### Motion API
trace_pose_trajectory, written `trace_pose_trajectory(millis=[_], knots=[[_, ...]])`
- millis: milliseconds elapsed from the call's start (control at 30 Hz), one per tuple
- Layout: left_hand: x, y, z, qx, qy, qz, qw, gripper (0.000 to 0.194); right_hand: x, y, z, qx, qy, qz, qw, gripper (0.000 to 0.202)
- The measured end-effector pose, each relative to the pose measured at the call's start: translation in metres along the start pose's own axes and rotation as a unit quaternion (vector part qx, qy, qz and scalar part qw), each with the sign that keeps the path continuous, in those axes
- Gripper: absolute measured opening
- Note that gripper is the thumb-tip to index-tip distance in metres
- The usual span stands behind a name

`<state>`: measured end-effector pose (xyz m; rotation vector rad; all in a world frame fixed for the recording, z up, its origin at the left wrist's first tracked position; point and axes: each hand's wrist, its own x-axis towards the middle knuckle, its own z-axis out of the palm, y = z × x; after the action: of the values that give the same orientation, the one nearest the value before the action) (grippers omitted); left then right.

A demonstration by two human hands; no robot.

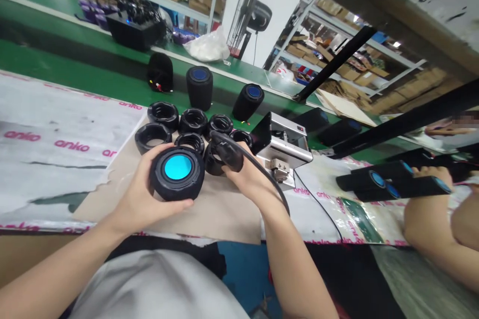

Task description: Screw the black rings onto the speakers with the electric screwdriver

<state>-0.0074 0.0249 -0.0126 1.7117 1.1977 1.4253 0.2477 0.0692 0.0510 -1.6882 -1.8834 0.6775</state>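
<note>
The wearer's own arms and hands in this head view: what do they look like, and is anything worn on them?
Both forearms are bare, with no sleeves in sight. The left hand is bare: no glove, ring or watch shows. The right hand is bare at the palm and wrist, but dark black finger covers sit over its fingers. A pale grey garment covers the torso below.

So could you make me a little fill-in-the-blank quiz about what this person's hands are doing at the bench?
1. The left hand holds a round black part with a ____ disc in its face.
2. The right hand grips a black tool trailing a ____.
3. The empty black rings lie ____ the hands.

Missing words: blue; cable; behind
</note>
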Motion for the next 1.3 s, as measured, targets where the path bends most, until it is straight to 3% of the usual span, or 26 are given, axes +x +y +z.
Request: trace_pose_trajectory(millis=[233, 333, 400, 433, 500, 600, 633, 700, 833, 933, 1033, 1100, 1200, 1300], knots=[[0.006, -0.001, -0.011, -0.030, -0.111, -0.018, 0.993, 0.108, -0.022, -0.013, -0.016, 0.187, 0.085, -0.004, 0.979, 0.036], [0.011, -0.003, -0.027, -0.062, -0.208, -0.019, 0.976, 0.110, -0.046, -0.024, -0.019, 0.302, 0.133, 0.012, 0.944, 0.042], [0.012, -0.004, -0.032, -0.057, -0.241, -0.010, 0.969, 0.102, -0.063, -0.026, -0.015, 0.379, 0.148, 0.031, 0.913, 0.046], [0.010, -0.004, -0.031, -0.043, -0.224, -0.004, 0.974, 0.098, -0.070, -0.026, -0.012, 0.406, 0.153, 0.042, 0.900, 0.047], [0.003, -0.004, -0.019, -0.014, -0.129, 0.019, 0.991, 0.095, -0.082, -0.022, -0.004, 0.438, 0.162, 0.073, 0.881, 0.047], [-0.018, 0.000, 0.008, -0.036, -0.001, 0.051, 0.998, 0.108, -0.094, -0.016, 0.005, 0.449, 0.176, 0.112, 0.869, 0.048], [-0.024, 0.002, 0.015, -0.053, 0.003, 0.048, 0.997, 0.114, -0.096, -0.015, 0.006, 0.447, 0.176, 0.117, 0.869, 0.049], [-0.033, 0.005, 0.019, -0.077, -0.048, 0.017, 0.996, 0.120, -0.099, -0.015, 0.007, 0.441, 0.174, 0.119, 0.872, 0.050], [-0.030, 0.006, 0.007, -0.066, -0.162, -0.037, 0.984, 0.118, -0.103, -0.022, 0.001, 0.430, 0.180, 0.100, 0.879, 0.046], [-0.022, 0.006, 0.014, 0.001, -0.119, -0.008, 0.993, 0.116, -0.108, -0.032, -0.008, 0.409, 0.186, 0.078, 0.890, 0.041], [-0.019, 0.011, 0.040, 0.005, -0.043, 0.059, 0.997, 0.102, -0.115, -0.040, -0.017, 0.356, 0.187, 0.024, 0.916, 0.039], [-0.018, 0.016, 0.058, -0.051, -0.052, 0.064, 0.995, 0.105, -0.121, -0.041, -0.022, 0.303, 0.178, -0.004, 0.936, 0.037], [-0.016, 0.021, 0.075, -0.088, -0.114, 0.036, 0.989, 0.117, -0.128, -0.039, -0.024, 0.223, 0.152, -0.023, 0.963, 0.035], [-0.017, 0.021, 0.084, -0.059, -0.085, 0.036, 0.994, 0.123, -0.131, -0.039, -0.023, 0.161, 0.147, -0.091, 0.972, 0.043]])
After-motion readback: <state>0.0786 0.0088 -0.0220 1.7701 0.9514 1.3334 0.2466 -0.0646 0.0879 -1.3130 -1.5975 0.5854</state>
